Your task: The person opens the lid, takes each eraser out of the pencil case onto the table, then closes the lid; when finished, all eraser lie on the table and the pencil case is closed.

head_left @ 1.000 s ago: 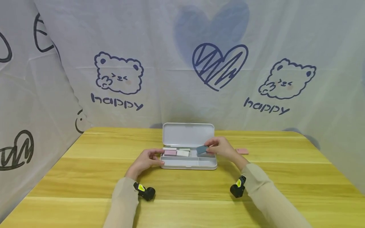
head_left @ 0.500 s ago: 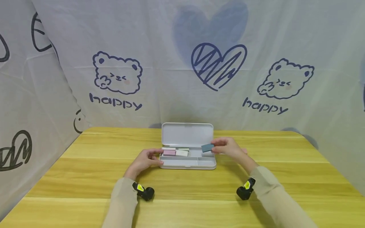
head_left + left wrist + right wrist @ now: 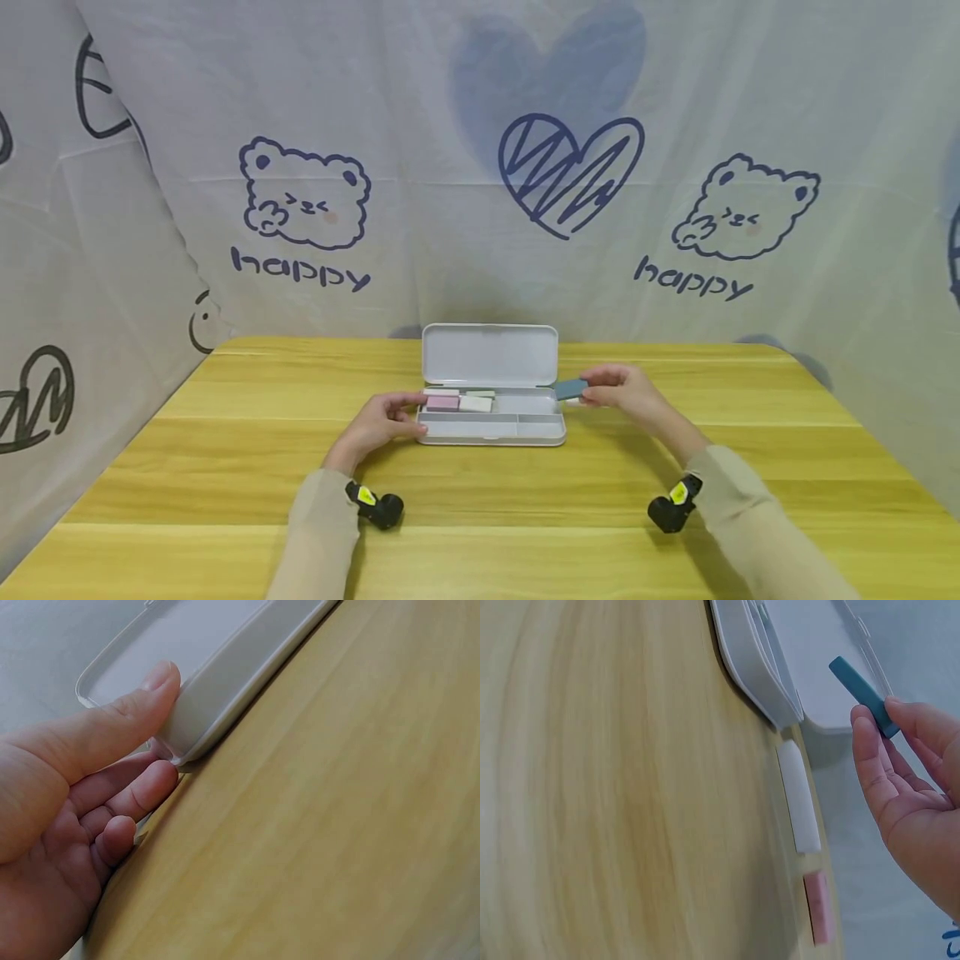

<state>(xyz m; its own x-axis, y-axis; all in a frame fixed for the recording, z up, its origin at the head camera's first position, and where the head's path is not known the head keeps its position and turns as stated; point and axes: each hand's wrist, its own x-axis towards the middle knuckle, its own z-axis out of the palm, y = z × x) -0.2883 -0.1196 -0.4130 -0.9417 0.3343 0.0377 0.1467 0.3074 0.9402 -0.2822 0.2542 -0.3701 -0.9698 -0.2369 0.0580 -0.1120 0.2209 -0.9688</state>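
A white pencil case [image 3: 465, 429] stands on the table with its lid [image 3: 490, 354] raised. My left hand [image 3: 377, 423] grips its left end, thumb on the near corner in the left wrist view. Its back compartment holds a pink eraser [image 3: 442, 404], a white eraser [image 3: 476, 405], a green one [image 3: 480, 393] and another white piece behind. Just past the case's right end, my right hand [image 3: 633, 400] pinches a teal-blue eraser [image 3: 570, 389] between thumb and fingers. The right wrist view shows this eraser [image 3: 859, 690] tilted, held above the table.
To the right of the case lie a white eraser [image 3: 799, 799] and a pink eraser [image 3: 819, 907] on the table, mostly hidden by my right hand in the head view. The wooden table [image 3: 487, 533] ends at a printed cloth [image 3: 420, 208] behind the case.
My right hand has carried the teal-blue eraser rightwards, from over the case to beyond its right end. My left hand keeps its grip. The pink eraser on the table has become hidden in the head view.
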